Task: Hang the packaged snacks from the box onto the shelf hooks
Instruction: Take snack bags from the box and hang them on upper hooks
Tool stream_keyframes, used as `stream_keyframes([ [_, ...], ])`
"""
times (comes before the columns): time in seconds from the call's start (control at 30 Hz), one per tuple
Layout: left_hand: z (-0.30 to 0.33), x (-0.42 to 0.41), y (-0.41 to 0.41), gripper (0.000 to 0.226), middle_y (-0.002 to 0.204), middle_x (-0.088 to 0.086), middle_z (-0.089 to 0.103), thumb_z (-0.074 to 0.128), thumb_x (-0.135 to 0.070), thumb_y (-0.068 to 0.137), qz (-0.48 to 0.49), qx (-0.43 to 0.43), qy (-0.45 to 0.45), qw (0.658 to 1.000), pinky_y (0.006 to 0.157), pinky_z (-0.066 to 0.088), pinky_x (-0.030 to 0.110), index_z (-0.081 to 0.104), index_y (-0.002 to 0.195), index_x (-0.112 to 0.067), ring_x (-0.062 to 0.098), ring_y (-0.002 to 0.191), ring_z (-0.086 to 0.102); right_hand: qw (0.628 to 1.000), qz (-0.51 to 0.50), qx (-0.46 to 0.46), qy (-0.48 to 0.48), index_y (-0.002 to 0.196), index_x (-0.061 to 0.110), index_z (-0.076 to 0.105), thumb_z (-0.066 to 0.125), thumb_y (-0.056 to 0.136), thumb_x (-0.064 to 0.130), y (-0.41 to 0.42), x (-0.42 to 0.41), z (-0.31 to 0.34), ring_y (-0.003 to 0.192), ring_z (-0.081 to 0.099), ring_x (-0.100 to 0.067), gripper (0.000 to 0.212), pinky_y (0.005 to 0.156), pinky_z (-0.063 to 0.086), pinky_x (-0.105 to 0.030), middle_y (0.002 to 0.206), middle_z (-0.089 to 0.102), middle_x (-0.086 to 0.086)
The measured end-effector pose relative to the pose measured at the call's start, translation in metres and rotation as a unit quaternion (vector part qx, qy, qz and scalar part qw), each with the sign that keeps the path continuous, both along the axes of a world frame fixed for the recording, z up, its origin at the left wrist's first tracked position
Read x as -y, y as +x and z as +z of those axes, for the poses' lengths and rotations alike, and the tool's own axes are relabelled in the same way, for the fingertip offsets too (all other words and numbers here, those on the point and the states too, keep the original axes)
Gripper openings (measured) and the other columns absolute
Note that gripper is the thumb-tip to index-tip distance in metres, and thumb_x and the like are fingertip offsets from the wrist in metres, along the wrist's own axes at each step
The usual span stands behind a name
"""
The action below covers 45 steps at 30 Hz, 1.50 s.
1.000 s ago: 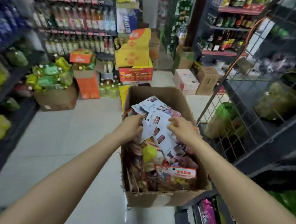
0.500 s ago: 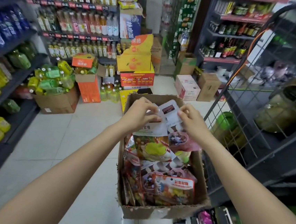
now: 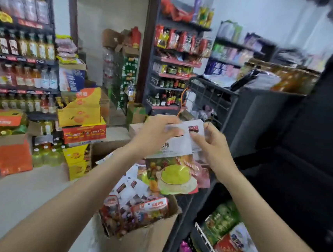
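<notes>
The dark metal shelf rack (image 3: 312,140), right of the brown cardboard box (image 3: 142,243), is motion-blurred, its hooks indistinguishable. The box's lower part is cut off by the bottom edge.

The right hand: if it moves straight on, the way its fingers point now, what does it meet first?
Probably the left hand. The right hand points leftward across the white packet top that both hands pinch; depth is unclear.

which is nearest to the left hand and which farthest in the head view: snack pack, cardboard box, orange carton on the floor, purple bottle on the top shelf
1. snack pack: gripped by the left hand at its white top.
2. cardboard box: just below the hands.
3. orange carton: on the floor, far left.
4. purple bottle: top shelf, across the shop.
</notes>
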<state>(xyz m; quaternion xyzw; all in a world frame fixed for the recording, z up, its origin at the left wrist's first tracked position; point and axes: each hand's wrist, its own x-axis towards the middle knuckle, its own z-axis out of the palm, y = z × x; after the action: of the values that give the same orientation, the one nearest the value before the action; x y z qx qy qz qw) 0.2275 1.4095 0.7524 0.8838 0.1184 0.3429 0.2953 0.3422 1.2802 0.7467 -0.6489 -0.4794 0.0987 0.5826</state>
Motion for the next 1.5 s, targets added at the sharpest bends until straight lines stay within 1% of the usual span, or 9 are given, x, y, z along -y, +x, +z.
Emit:
stream_keyframes([
  [0.17, 0.037, 0.081, 0.018, 0.017, 0.061, -0.010, 0.053, 0.067, -0.025, 0.084, -0.108, 0.060, 0.015, 0.992, 0.055, 0.032, 0.013, 0.060, 0.068, -0.020, 0.001, 0.058, 0.049, 0.992, -0.121, 0.006, 0.027, 0.095, 0.001, 0.058, 0.066, 0.088, 0.023, -0.024, 0.101, 0.035, 0.077, 0.058, -0.014, 0.025, 0.067, 0.046, -0.030, 0.087, 0.061, -0.010],
  [0.37, 0.076, 0.224, 0.035, 0.008, 0.074, -0.010, 0.060, 0.066, -0.022, 0.084, -0.246, 0.083, 0.019, 0.966, 0.057, 0.035, 0.012, 0.059, 0.079, -0.022, -0.003, 0.065, 0.052, 0.951, -0.303, -0.001, 0.059, 0.094, 0.000, 0.058, 0.075, 0.078, 0.006, -0.049, 0.250, 0.065, 0.081, 0.070, -0.025, 0.024, 0.072, 0.058, -0.043, 0.090, 0.069, -0.014],
  [0.57, 0.090, 0.353, 0.050, 0.062, 0.102, -0.004, 0.054, 0.076, -0.036, 0.075, -0.290, 0.052, -0.178, 0.939, 0.068, 0.041, 0.022, 0.042, 0.124, -0.017, 0.011, 0.091, 0.054, 0.875, -0.456, -0.011, 0.160, 0.091, 0.005, 0.062, 0.071, 0.080, 0.001, -0.080, 0.390, 0.083, 0.084, 0.070, -0.024, 0.015, 0.076, 0.058, -0.044, 0.090, 0.071, -0.011],
  [0.67, 0.096, 0.423, 0.050, 0.041, 0.092, -0.001, 0.059, 0.076, -0.043, 0.074, -0.342, 0.027, -0.225, 0.912, 0.060, 0.039, 0.025, 0.061, 0.099, -0.014, 0.013, 0.083, 0.056, 0.839, -0.517, 0.015, 0.168, 0.092, 0.008, 0.064, 0.072, 0.081, 0.011, -0.094, 0.455, 0.093, 0.083, 0.067, -0.021, 0.014, 0.075, 0.056, -0.034, 0.090, 0.070, -0.008],
  [0.77, 0.106, 0.486, 0.042, 0.033, 0.067, -0.004, 0.055, 0.079, -0.042, 0.065, -0.377, 0.064, -0.238, 0.893, 0.054, 0.035, 0.027, 0.056, 0.063, -0.018, 0.011, 0.062, 0.051, 0.812, -0.556, 0.028, 0.174, 0.091, 0.010, 0.064, 0.063, 0.090, 0.022, -0.099, 0.516, 0.098, 0.081, 0.063, -0.016, 0.012, 0.074, 0.051, -0.031, 0.087, 0.068, -0.002],
  [0.93, 0.115, 0.569, 0.041, 0.026, 0.067, -0.002, 0.058, 0.077, -0.030, 0.074, -0.355, 0.088, -0.219, 0.904, 0.053, 0.035, 0.023, 0.059, 0.067, -0.013, 0.011, 0.061, 0.052, 0.789, -0.584, 0.051, 0.182, 0.098, 0.029, 0.065, 0.051, 0.096, 0.017, -0.094, 0.601, 0.108, 0.101, 0.064, -0.019, 0.019, 0.090, 0.052, -0.045, 0.107, 0.069, 0.002],
  [1.03, 0.122, 0.600, 0.046, 0.018, 0.067, -0.005, 0.060, 0.077, -0.027, 0.075, -0.329, 0.103, -0.214, 0.914, 0.049, 0.037, 0.016, 0.064, 0.073, -0.014, 0.007, 0.062, 0.054, 0.787, -0.585, 0.098, 0.171, 0.127, 0.039, 0.055, 0.050, 0.096, 0.014, -0.088, 0.643, 0.116, 0.092, 0.056, -0.004, 0.041, 0.077, 0.049, -0.026, 0.128, 0.061, 0.006],
  [1.2, 0.136, 0.624, 0.057, 0.013, 0.070, -0.005, 0.058, 0.072, -0.022, 0.078, -0.286, 0.145, -0.192, 0.928, 0.052, 0.036, 0.018, 0.063, 0.075, -0.014, 0.004, 0.063, 0.051, 0.778, -0.606, 0.135, 0.097, 0.112, 0.015, 0.068, 0.049, 0.097, 0.009, -0.066, 0.681, 0.127, 0.112, 0.056, -0.006, 0.026, 0.079, 0.036, 0.003, 0.119, 0.066, 0.001],
  [1.5, 0.159, 0.635, 0.079, 0.014, 0.075, -0.001, 0.061, 0.069, -0.024, 0.081, -0.231, 0.189, -0.065, 0.952, 0.055, 0.036, 0.018, 0.064, 0.080, -0.011, 0.009, 0.067, 0.054, 0.741, -0.629, 0.201, 0.125, 0.115, 0.012, 0.068, 0.047, 0.098, 0.011, -0.030, 0.695, 0.155, 0.086, 0.056, 0.006, 0.026, 0.067, 0.038, 0.004, 0.108, 0.068, 0.003],
])
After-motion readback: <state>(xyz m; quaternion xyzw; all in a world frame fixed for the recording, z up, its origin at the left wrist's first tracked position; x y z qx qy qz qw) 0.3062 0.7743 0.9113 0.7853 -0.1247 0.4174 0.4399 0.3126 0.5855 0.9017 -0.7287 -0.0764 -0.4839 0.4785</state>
